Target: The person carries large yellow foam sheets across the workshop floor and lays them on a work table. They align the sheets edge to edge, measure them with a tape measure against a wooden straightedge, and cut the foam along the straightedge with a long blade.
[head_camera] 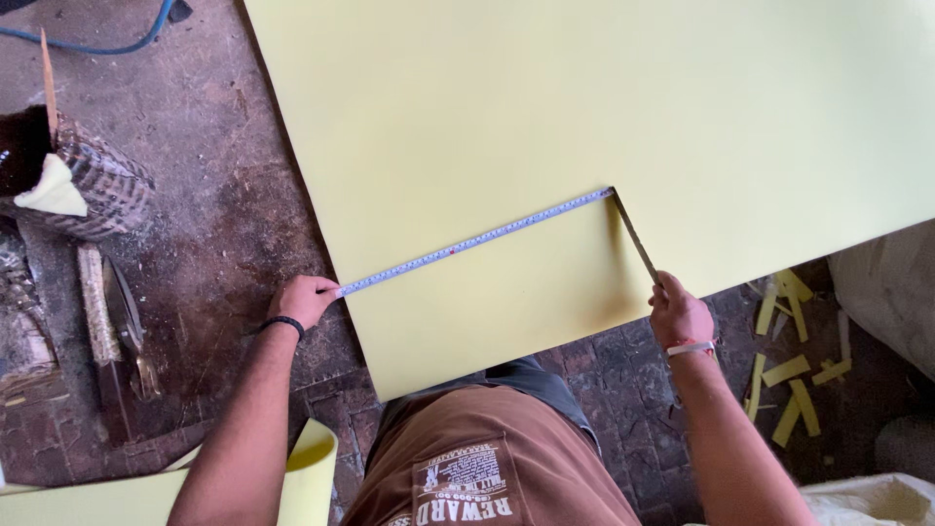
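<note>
Your left hand pinches the tape measure end at the pale yellow sheet edge; your right hand grips its far run. Yellow offcuts lie right, woven basket left.

Woven basket, blue hose, yellow offcut strips on brick floor.

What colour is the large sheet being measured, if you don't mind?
The sheet is pale yellow, plain and unpatterned; the head view shows it.
</note>
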Demonstrator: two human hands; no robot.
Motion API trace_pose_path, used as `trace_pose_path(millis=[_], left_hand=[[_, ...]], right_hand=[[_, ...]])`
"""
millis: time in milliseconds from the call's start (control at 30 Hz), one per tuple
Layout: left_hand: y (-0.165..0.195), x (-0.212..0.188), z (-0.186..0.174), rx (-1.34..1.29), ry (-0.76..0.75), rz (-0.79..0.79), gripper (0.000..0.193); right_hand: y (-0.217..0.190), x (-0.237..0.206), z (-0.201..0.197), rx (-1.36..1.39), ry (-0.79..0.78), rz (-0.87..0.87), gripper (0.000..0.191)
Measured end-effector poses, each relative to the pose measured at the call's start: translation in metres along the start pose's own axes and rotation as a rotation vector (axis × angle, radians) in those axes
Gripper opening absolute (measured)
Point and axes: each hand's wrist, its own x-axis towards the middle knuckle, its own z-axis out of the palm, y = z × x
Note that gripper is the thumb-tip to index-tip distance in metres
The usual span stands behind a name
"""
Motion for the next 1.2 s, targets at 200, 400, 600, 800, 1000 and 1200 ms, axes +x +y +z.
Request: trace_pose_path(millis=[200, 400, 600, 800, 1000, 1200], left_hand=[[-0.015, 0.012, -0.002, -0.019, -0.001, 0.077, 0.022], [-0.028, 0.052, -0.028, -0.12, 0.039, 0.177, 0.023], [0.007, 0.141, -0.114, -0.172, 0.221, 0.308, 0.019], [0.065, 0.199, -0.2, -0.012, 0.286, 0.124, 0.016], [0.08, 0.236, -0.219, 0.029, 0.172, 0.032, 0.017], [0.074, 0.246, -0.211, 0.028, 0.129, 0.003, 0.019]], right_hand=[[0.0, -0.024, -0.016, 0.149, 0.075, 0.116, 0.026], [-0.063, 0.001, 0.001, 0.559, 0.093, 0.212, 0.026], [-0.163, 0.042, 0.019, 0.743, 0.028, 0.008, 0.022], [-0.238, 0.123, 0.031, 0.656, -0.095, -0.031, 0.021], [-0.263, 0.191, 0.049, 0.687, -0.145, -0.087, 0.022], [-0.262, 0.22, 0.066, 0.681, -0.135, -0.116, 0.02]])
